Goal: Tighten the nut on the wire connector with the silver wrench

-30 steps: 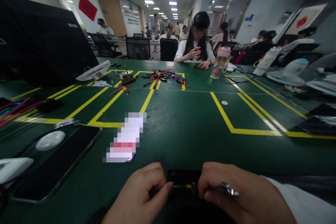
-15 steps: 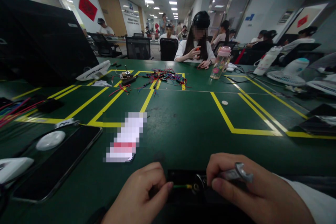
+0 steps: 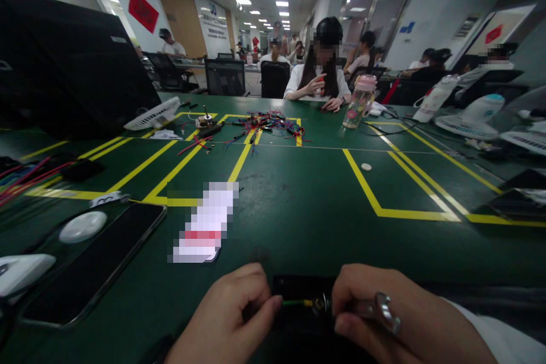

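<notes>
My left hand pinches a thin green wire between thumb and forefinger. The wire's yellowish end reaches a small round fastener inside a black box-like part at the bottom of the view. Closed around a metal wrench is my right hand. One open jaw of the wrench sticks out on the right side of that hand; its other end points toward the fastener, partly covered by the fingers. Whether it grips the fastener I cannot tell.
Left of my hands lie a lit phone, a dark phone and a white mouse. A heap of coloured wires sits farther back, near a bottle. Someone in a black cap sits opposite; fans stand at the right.
My right hand has shifted slightly left and down, turning the wrench so its free jaw sits lower and more tilted. My left hand stays in place with the wire.
</notes>
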`<action>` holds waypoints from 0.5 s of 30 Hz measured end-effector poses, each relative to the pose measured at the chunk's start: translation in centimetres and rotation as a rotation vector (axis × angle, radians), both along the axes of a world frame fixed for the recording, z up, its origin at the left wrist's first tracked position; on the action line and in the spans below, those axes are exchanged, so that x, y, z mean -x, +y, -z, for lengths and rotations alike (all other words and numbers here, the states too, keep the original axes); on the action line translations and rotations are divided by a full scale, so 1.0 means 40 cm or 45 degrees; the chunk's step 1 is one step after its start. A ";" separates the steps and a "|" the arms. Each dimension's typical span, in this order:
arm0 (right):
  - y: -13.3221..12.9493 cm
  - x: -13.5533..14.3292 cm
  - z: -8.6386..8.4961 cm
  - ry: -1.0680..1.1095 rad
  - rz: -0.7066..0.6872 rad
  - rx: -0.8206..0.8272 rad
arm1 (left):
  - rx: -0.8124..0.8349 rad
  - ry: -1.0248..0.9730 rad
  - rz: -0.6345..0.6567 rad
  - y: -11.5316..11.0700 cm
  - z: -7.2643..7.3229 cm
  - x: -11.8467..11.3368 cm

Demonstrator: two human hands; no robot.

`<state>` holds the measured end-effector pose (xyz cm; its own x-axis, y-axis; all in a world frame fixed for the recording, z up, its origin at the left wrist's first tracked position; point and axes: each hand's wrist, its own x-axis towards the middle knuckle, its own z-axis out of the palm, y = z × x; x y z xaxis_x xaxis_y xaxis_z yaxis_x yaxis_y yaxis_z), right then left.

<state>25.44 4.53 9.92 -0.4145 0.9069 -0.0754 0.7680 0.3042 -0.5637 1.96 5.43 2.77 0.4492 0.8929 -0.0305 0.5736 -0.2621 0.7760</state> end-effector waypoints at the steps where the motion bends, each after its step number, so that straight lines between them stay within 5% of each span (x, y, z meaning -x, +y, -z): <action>1: 0.000 0.003 0.001 -0.009 -0.011 0.008 | -0.001 0.005 -0.001 0.000 0.000 -0.001; 11: -0.005 0.003 0.029 -0.022 -0.044 -0.065 | 0.004 0.008 -0.009 -0.001 -0.003 0.001; 15: 0.012 -0.001 0.029 0.009 -0.184 -0.029 | -0.001 0.010 0.005 -0.002 -0.005 -0.001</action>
